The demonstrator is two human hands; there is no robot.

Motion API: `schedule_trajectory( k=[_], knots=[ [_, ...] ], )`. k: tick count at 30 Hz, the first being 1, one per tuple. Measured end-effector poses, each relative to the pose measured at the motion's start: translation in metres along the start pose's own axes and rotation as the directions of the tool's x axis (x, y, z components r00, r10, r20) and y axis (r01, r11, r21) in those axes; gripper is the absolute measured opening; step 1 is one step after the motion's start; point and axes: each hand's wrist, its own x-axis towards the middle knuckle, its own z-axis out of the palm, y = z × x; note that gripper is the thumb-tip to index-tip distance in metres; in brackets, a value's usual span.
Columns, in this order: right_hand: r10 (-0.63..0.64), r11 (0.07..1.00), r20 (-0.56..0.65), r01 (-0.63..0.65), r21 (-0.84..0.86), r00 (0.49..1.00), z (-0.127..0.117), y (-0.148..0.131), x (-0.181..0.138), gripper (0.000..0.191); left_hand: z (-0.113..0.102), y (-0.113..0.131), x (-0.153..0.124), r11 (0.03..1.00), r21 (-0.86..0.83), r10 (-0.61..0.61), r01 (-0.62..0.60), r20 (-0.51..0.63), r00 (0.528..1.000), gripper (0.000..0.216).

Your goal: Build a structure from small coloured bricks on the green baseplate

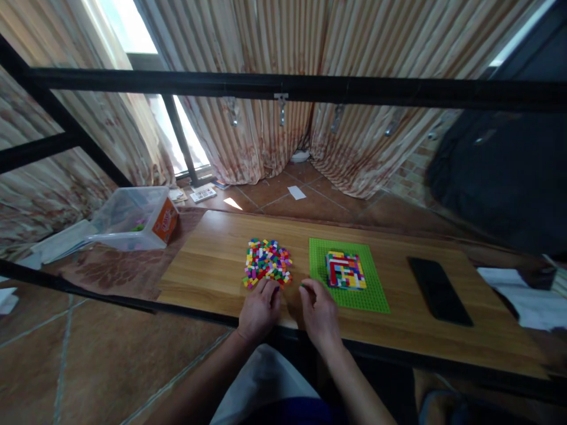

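Observation:
A loose pile of small multicoloured toy bricks (268,261) lies on the wooden table. My left hand (258,310) is at the pile's near edge, fingers curled together, with what looks like a small dark blue brick at the fingertips. To its right, my right hand (321,313) pinches a small green brick (302,285) between thumb and forefinger. Just beyond that hand is a green studded baseplate (376,292). On it stands a low, roughly square build of mixed-colour bricks (346,271), with red, white, yellow and blue showing on top.
A black phone-like slab (439,290) lies on the table (195,265) to the right, with white papers (522,295) past it. A clear plastic bin (133,218) with an orange label sits on the floor at left. A black metal bar (283,85) crosses ahead, before curtains.

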Motion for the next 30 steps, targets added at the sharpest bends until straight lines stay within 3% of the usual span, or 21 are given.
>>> schedule_trajectory(
  k=[3, 10, 18, 24, 30],
  knots=[
    [0.089, 0.994, -0.023, -0.088, 0.070, 0.996, -0.023, 0.007, -0.009, 0.028, 0.000, 0.000, 0.000, 1.000, 0.002, 0.004, -0.004, -0.008, 1.000, 0.014],
    [0.155, 0.988, -0.178, -0.153, 0.024, 0.972, -0.075, 0.025, -0.004, 0.030, -0.001, -0.002, 0.001, 0.999, 0.001, 0.032, -0.032, -0.020, 0.999, 0.014],
    [0.247, 0.969, -0.228, -0.239, 0.065, 0.942, -0.085, 0.038, 0.009, 0.034, 0.003, -0.005, 0.001, 0.999, 0.008, 0.050, -0.050, -0.025, 0.998, 0.013],
    [0.045, 0.990, -0.154, -0.064, -0.126, 0.987, -0.086, 0.032, 0.022, 0.027, 0.000, -0.002, 0.002, 0.999, 0.009, 0.038, -0.038, -0.012, 0.999, 0.013],
    [-0.139, 0.934, -0.055, 0.112, -0.339, 0.989, -0.080, 0.026, 0.040, 0.027, 0.001, -0.003, 0.002, 0.999, 0.005, 0.034, -0.034, -0.017, 0.999, 0.014]
  ],
)
